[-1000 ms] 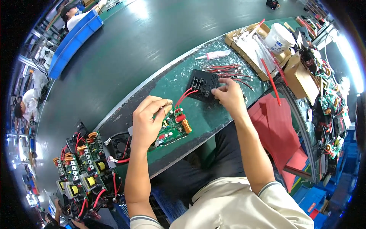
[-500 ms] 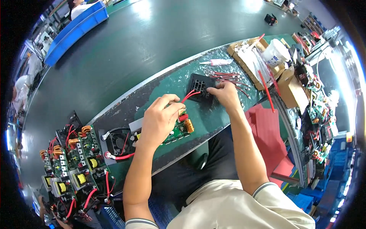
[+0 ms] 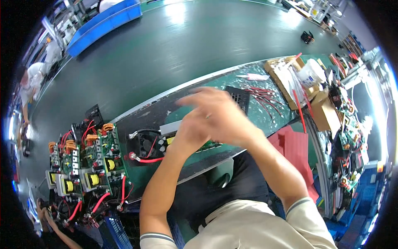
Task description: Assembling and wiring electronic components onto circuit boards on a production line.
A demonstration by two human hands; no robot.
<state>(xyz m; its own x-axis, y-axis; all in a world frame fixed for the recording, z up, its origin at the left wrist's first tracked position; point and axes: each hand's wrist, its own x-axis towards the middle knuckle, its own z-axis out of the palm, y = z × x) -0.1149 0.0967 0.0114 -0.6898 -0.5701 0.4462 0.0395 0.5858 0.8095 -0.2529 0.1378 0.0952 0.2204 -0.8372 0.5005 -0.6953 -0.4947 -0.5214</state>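
Green circuit board [image 3: 210, 146] flat near the front edge of the workbench [image 3: 271, 120], mid-scene, mostly hidden under both hands; only a strip of its near edge shows. Left hand [image 3: 188, 133] low over the board, blurred, its fingers covered by the other hand; cannot tell whether they pinch anything. Right hand [image 3: 222, 116] crosses above it, also blurred, fingers reaching out to the left, at least one held apart; whether it grips something, cannot tell. Pale metal strip [image 3: 171, 127] just left of the hands. Left of that, a black fan [image 3: 146, 144], with a thick red cable [image 3: 150, 160] along its near side. Far right of the hands, a black slotted panel [image 3: 242, 98], partly covered by the right hand. Beside it, to the right, a loose bundle of red and dark wires [image 3: 264, 96]; a white tube [image 3: 253, 77] farther back. Farther right, a cardboard tray [image 3: 280, 88] and a white bucket [image 3: 311, 74]. Near right, red sheets [image 3: 295, 153]. Left end: several populated boards [image 3: 85, 164] stand in a cluster. Far left, a long blue bin [image 3: 105, 27].
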